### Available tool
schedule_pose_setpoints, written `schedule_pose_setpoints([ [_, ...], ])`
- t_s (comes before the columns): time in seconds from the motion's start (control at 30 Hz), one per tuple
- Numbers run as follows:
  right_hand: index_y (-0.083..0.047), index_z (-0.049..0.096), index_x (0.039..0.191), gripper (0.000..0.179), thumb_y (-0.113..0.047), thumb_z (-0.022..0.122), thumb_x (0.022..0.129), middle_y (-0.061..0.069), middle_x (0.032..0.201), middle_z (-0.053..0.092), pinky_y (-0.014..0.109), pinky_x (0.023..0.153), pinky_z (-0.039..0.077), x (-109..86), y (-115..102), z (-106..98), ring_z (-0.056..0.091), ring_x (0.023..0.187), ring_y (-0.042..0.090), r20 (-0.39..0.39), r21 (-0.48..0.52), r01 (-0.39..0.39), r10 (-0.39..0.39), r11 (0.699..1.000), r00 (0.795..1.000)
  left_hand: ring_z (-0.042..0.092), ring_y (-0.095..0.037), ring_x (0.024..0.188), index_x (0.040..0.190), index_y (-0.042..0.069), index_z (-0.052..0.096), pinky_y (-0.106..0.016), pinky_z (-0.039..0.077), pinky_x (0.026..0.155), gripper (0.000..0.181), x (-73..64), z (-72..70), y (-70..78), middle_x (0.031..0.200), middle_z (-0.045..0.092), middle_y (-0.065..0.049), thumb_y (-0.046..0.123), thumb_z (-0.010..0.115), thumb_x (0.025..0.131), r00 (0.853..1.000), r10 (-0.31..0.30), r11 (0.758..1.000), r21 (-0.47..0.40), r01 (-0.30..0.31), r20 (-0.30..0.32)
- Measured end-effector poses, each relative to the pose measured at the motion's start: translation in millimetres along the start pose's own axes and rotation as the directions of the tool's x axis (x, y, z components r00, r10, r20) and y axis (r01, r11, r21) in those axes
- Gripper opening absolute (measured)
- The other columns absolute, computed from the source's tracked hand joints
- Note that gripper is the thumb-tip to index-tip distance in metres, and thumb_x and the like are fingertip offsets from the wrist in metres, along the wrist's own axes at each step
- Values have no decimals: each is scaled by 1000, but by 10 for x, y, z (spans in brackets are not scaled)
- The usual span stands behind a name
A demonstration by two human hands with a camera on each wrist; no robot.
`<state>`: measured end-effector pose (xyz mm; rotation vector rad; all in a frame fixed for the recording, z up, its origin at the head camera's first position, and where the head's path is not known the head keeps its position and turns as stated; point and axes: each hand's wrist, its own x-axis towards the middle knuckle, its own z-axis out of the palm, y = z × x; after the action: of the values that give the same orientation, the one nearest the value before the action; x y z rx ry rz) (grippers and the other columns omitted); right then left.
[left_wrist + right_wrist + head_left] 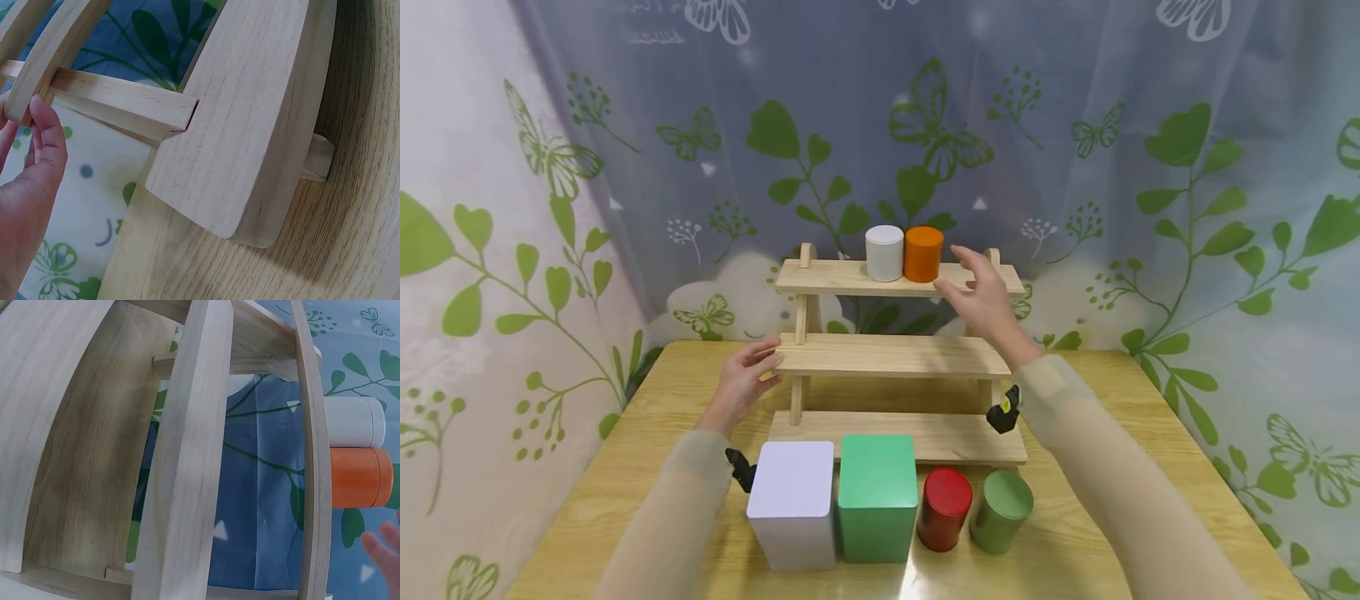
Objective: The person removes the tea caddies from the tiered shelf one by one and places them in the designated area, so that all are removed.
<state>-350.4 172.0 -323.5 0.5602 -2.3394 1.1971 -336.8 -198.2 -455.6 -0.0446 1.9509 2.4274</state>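
Observation:
A three-tier wooden shelf (887, 357) stands on the table. On its top tier a white round tin (884, 252) and an orange round tin (922, 253) stand side by side. My right hand (961, 275) hovers open just right of the orange tin, fingers spread, not touching it. The right wrist view shows both tins, white (353, 422) and orange (359, 477), and my fingertips (382, 547) below them. My left hand (752, 367) rests with nearly straight fingers on the left end of the middle tier. In the left wrist view the thumb (47, 134) lies against a shelf slat (125, 100).
Along the table's (647, 450) front stand a white square tin (793, 500), a green square tin (877, 496), a red round tin (945, 507) and a green round tin (1002, 510). A leaf-patterned curtain (1075, 125) hangs close behind the shelf.

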Motion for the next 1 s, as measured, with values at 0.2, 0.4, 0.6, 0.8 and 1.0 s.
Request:
schedule_pose_setpoints([
  [0.2, -6, 42, 138, 60, -26, 66, 87, 12, 138, 42, 50, 93, 40, 131, -3, 7, 40, 121, 32, 0, -11, -12, 12, 1000, 1000, 53, -14, 90, 130, 0, 49, -28, 52, 72, 48, 13, 4, -4, 115, 49, -6, 11, 66, 87, 1000, 11, 1000, -17, -11, 6],
  [0.4, -5, 43, 137, 59, -27, 66, 87, 14, 138, 41, 48, 93, 41, 296, -33, 23, 41, 120, 33, 3, -55, -25, 25, 998, 1000, 53, -14, 89, 130, 0, 49, -27, 52, 71, 48, 14, -17, -23, 112, 50, -4, 12, 66, 87, 1000, 9, 999, -36, -9, 9],
  [0.6, -7, 44, 136, 60, -30, 68, 86, 12, 139, 40, 45, 98, 36, 427, -65, 75, 40, 122, 31, 27, -90, -111, 114, 990, 993, 53, -13, 87, 131, -1, 48, -28, 52, 72, 47, -10, 5, -20, 112, 50, -4, 10, 64, 88, 1000, 12, 999, -33, -12, 8],
  [0.8, -8, 45, 136, 61, -31, 68, 85, 13, 139, 39, 44, 101, 34, 491, -63, 137, 39, 124, 30, 39, -89, -149, 153, 985, 987, 53, -12, 83, 133, -4, 44, -29, 52, 73, 46, -66, 39, 48, 110, 50, -4, 5, 60, 90, 1000, 4, 999, -44, -3, 18],
  [1.0, -8, 46, 134, 57, -30, 67, 86, 14, 136, 40, 44, 99, 35, 499, -15, 208, 39, 121, 33, 52, -53, -188, 191, 981, 980, 54, -13, 85, 133, -3, 45, -28, 52, 72, 47, -35, 10, 33, 112, 50, -4, 7, 61, 90, 1000, -2, 999, -42, 2, 14],
])
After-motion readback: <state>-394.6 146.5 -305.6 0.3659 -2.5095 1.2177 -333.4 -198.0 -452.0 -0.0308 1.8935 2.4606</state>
